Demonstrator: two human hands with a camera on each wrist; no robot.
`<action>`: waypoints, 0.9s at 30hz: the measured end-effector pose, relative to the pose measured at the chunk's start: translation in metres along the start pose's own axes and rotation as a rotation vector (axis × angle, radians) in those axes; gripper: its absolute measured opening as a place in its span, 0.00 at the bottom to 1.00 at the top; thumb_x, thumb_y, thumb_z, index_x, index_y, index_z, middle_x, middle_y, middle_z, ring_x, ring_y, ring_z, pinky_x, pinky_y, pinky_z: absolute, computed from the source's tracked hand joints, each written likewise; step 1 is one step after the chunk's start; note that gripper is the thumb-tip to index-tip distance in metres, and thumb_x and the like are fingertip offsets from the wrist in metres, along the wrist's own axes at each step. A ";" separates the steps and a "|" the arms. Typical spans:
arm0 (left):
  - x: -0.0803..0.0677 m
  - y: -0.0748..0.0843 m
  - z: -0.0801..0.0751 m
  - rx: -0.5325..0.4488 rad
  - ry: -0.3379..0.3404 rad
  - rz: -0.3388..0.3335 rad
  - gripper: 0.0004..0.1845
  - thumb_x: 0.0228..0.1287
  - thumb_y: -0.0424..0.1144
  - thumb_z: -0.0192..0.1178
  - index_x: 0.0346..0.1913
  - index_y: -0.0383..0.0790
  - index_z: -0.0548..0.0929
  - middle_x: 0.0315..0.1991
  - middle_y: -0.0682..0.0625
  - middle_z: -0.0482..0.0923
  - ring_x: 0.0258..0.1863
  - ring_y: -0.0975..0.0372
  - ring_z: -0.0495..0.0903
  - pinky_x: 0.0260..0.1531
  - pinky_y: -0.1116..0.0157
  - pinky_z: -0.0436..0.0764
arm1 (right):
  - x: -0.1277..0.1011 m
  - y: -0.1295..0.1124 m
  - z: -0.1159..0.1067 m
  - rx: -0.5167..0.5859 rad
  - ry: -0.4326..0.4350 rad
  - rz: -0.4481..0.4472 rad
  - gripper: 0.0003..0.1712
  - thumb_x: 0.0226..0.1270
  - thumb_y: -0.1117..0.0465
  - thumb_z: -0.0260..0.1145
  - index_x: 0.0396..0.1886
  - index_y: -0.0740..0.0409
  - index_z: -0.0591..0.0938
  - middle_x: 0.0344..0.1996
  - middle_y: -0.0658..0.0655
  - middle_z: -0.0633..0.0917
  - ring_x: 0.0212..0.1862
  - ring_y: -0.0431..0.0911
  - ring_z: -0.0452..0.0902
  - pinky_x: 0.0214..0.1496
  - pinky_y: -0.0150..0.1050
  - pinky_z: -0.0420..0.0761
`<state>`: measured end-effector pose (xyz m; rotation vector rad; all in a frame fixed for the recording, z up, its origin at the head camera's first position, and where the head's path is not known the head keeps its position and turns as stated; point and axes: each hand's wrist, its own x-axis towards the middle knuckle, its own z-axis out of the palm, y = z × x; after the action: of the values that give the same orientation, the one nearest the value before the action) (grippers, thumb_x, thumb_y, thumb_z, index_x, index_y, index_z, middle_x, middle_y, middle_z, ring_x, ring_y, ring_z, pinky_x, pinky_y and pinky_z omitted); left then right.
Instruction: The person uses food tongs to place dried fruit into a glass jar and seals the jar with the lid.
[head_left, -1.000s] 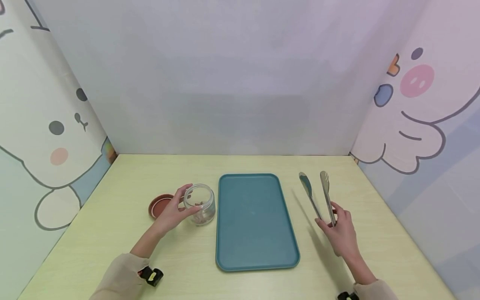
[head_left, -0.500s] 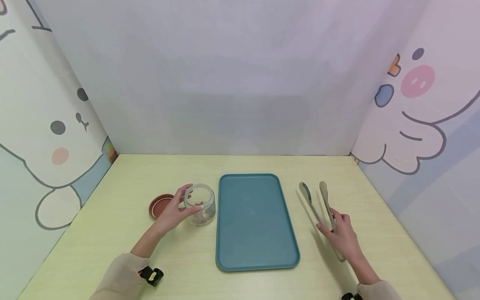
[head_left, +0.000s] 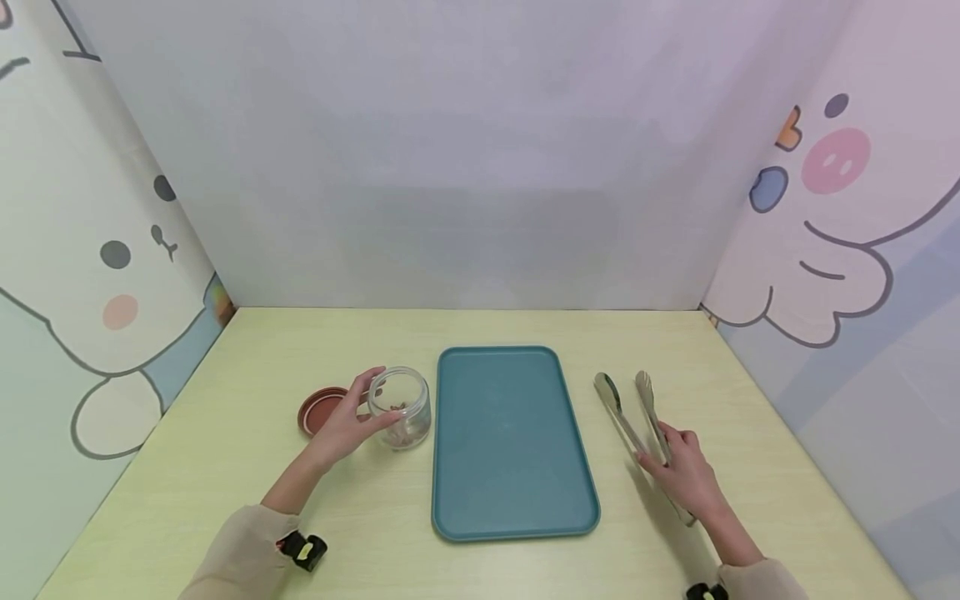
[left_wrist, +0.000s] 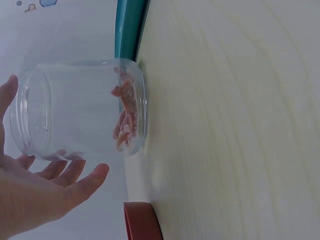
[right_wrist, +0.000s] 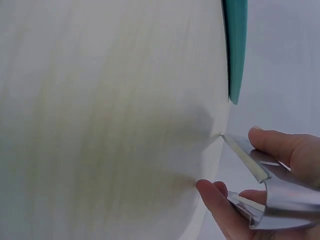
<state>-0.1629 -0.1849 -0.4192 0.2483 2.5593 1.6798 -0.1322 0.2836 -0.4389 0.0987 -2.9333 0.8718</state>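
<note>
A clear glass jar [head_left: 401,408] stands open on the table, left of a teal tray [head_left: 510,467]. My left hand [head_left: 351,423] cups it, thumb at the rim and fingers along its near side. In the left wrist view the jar [left_wrist: 85,110] holds a few orange sugary pieces at its bottom. Its brown lid [head_left: 318,410] lies flat just left of the hand. Right of the tray, my right hand [head_left: 681,473] grips the handle end of steel tongs [head_left: 622,404]. They lie low on the table with their tips spread, pointing away. The right wrist view shows my fingers [right_wrist: 280,147] round the tongs' arms [right_wrist: 280,202].
The pale wooden table [head_left: 247,467] is boxed in by a white back wall and cartoon-printed panels left and right. The tray has nothing on it. The lid [left_wrist: 142,222] and the tray edge [left_wrist: 129,30] flank the jar.
My right hand has lowered the tongs from a raised tilt down to the table and drawn slightly nearer. The left hand and jar have not moved.
</note>
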 end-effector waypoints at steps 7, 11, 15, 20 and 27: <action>0.000 0.001 0.000 -0.001 -0.001 0.000 0.40 0.53 0.48 0.62 0.65 0.48 0.52 0.62 0.40 0.54 0.60 0.45 0.54 0.52 0.50 0.65 | 0.000 0.000 -0.002 -0.093 -0.060 -0.016 0.38 0.53 0.57 0.66 0.54 0.78 0.62 0.40 0.72 0.68 0.33 0.56 0.72 0.29 0.51 0.73; 0.000 0.001 0.000 0.000 0.002 0.004 0.40 0.52 0.48 0.62 0.65 0.48 0.52 0.62 0.40 0.54 0.60 0.45 0.54 0.52 0.50 0.65 | 0.001 0.001 -0.003 -0.125 -0.078 -0.045 0.39 0.50 0.56 0.68 0.52 0.79 0.64 0.38 0.72 0.69 0.35 0.58 0.72 0.31 0.54 0.73; -0.001 0.002 0.000 -0.002 0.003 0.009 0.40 0.53 0.47 0.62 0.65 0.47 0.52 0.62 0.39 0.54 0.60 0.45 0.54 0.52 0.50 0.65 | 0.000 0.000 -0.006 -0.130 -0.066 -0.047 0.39 0.49 0.55 0.69 0.51 0.79 0.65 0.38 0.71 0.69 0.32 0.55 0.72 0.30 0.53 0.73; -0.001 0.002 -0.001 0.004 0.004 0.008 0.41 0.52 0.47 0.63 0.65 0.47 0.52 0.62 0.40 0.54 0.60 0.44 0.54 0.51 0.49 0.65 | 0.002 -0.009 -0.015 -0.117 -0.042 -0.034 0.40 0.52 0.50 0.66 0.55 0.74 0.64 0.42 0.70 0.69 0.36 0.56 0.73 0.26 0.47 0.73; 0.000 0.001 -0.001 0.014 0.008 0.002 0.41 0.51 0.48 0.63 0.65 0.48 0.53 0.62 0.41 0.55 0.60 0.45 0.55 0.52 0.47 0.63 | 0.011 -0.027 -0.020 -0.058 0.042 -0.139 0.37 0.54 0.51 0.65 0.58 0.68 0.65 0.45 0.66 0.70 0.43 0.59 0.70 0.28 0.48 0.73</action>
<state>-0.1628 -0.1854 -0.4176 0.2451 2.5780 1.6677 -0.1400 0.2714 -0.4067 0.2735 -2.8692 0.7595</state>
